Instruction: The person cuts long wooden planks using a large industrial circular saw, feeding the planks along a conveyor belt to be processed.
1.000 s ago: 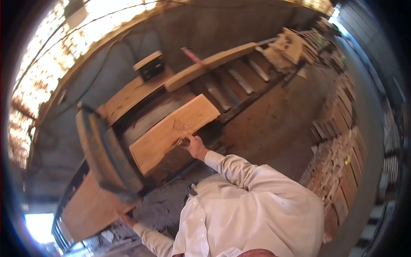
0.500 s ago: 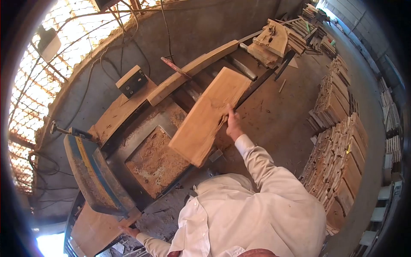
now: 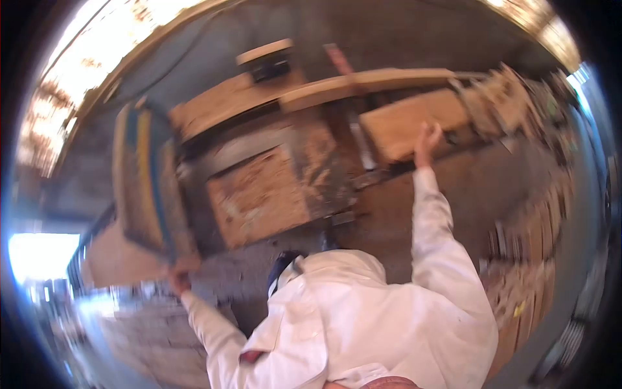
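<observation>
A thick wooden plank [image 3: 405,126] lies across the roller frame on the right side of the machine. My right hand [image 3: 426,146] is at the plank's near edge, with its fingers apart; blur hides whether they touch the wood. At the lower left, my left hand [image 3: 178,280] is beside the near end of the blue-and-yellow machine head [image 3: 146,181], at the edge of a wide wooden board [image 3: 120,256]. Its fingers are smeared by motion. Sawdust covers the machine bed [image 3: 259,194] between my hands.
A long wooden beam [image 3: 369,83] runs along the machine's far side, with a dark block [image 3: 269,67] behind it. More timber [image 3: 502,97] lies at the right end of the frame. Stacked boards [image 3: 531,227] stand on the floor to my right.
The plank in my right hand has moved right and now lies on the roller frame, and those fingers have opened. My view has turned, and my left hand stays near the wide board.
</observation>
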